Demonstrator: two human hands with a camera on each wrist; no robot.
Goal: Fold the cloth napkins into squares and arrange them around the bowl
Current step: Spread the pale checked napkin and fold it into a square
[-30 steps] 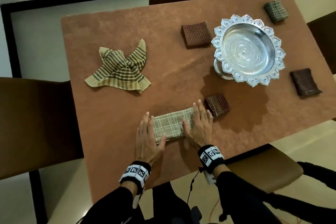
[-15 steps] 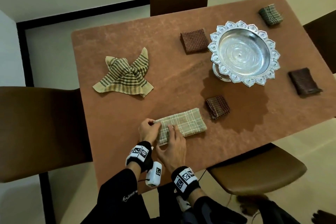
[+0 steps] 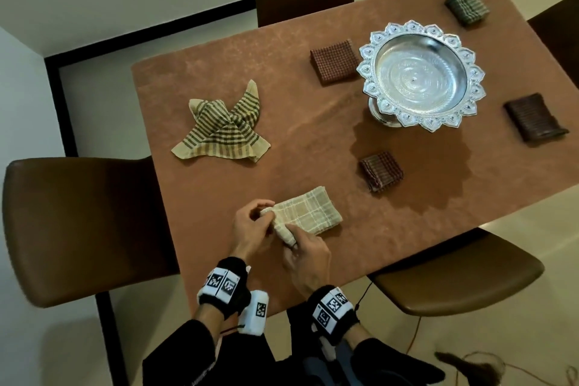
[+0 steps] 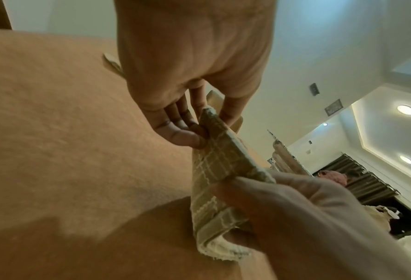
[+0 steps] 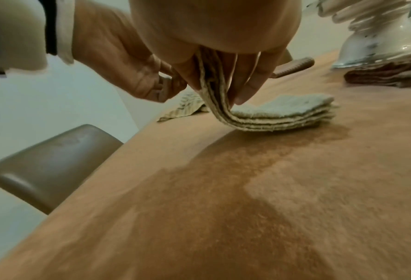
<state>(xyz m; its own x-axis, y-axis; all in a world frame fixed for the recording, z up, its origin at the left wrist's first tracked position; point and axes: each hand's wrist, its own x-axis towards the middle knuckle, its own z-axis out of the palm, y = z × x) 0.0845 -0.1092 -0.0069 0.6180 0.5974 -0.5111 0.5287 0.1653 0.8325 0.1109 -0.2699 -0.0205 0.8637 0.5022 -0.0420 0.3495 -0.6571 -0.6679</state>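
Head: my left hand (image 3: 250, 226) and right hand (image 3: 305, 255) both pinch the left end of the beige napkin (image 3: 308, 208), near the table's (image 3: 219, 78) front edge, bowl (image 3: 421, 74) well apart at far right (four folded squares sit round it). Striped napkin (image 3: 221, 131) lies unfolded, far left.
Left wrist: left fingertips (image 4: 187, 137) pinch the top corner, raised.
Right wrist: right fingers (image 5: 244, 83) clamp the stacked layers, lifted off the table; the far end lies flat.

Black sleeves (image 3: 194, 351) are worn; each wrist is wrapped by a black band (image 3: 224, 283) printed with white square-patterned marker tags.
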